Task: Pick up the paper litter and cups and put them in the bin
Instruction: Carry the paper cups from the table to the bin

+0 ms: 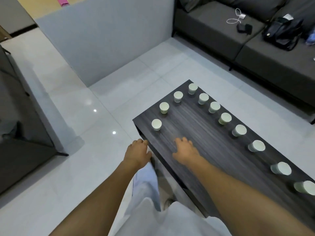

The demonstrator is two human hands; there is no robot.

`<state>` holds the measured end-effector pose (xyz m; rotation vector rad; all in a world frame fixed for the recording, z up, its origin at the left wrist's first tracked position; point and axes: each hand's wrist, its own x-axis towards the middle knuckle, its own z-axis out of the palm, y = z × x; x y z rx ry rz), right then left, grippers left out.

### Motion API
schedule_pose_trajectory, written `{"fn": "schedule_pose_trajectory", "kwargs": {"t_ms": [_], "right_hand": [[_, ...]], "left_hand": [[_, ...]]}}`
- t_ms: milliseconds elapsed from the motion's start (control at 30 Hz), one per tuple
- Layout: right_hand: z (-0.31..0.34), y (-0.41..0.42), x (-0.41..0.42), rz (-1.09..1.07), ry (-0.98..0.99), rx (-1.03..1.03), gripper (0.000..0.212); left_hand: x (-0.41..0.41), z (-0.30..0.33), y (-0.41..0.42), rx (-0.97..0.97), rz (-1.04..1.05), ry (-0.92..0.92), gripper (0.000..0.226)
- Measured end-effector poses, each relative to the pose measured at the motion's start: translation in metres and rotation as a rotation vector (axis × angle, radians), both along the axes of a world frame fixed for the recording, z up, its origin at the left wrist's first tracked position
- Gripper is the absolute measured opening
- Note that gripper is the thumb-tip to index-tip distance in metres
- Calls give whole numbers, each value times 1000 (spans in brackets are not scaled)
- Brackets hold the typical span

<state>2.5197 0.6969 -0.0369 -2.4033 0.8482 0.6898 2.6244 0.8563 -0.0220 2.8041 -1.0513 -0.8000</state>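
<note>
Several pale paper cups stand upside down on a dark wood-grain table [187, 120], in a row along its far end and another down its right side. The nearest cup [156, 124] is at the table's left corner. My right hand [185, 149] hovers over the table top, fingers spread and relaxed, a short way below that cup and holding nothing. By the table's near left edge is my left hand [137, 150], fingers loosely curled, empty. No bin or paper litter is in view.
A dark grey sofa [238, 41] runs behind the table, with a black bag [283, 33], a white cable and a small dark item on it. A grey partition [105, 40] stands on the left. Another dark seat [20, 116] is far left. White tiled floor surrounds the table.
</note>
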Motion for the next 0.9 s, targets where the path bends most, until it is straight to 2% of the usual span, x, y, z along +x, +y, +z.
{"fn": "schedule_pose_trajectory", "kwargs": {"t_ms": [233,433,667,900], "right_hand": [[-24,-45,116,-160,45,63,51],[-34,-85,194,-218,95,82,56],[-63,-128,231,-253,139,93,61],[-141,-161,269,-195,137,129,65]], "left_hand": [[123,-26,-53,47,-121,51,42],[205,-41,-103,60,-189,95,41],[228,-89,-145,128,-235,217,39],[224,-172,-163,131,-226,279,47]]}}
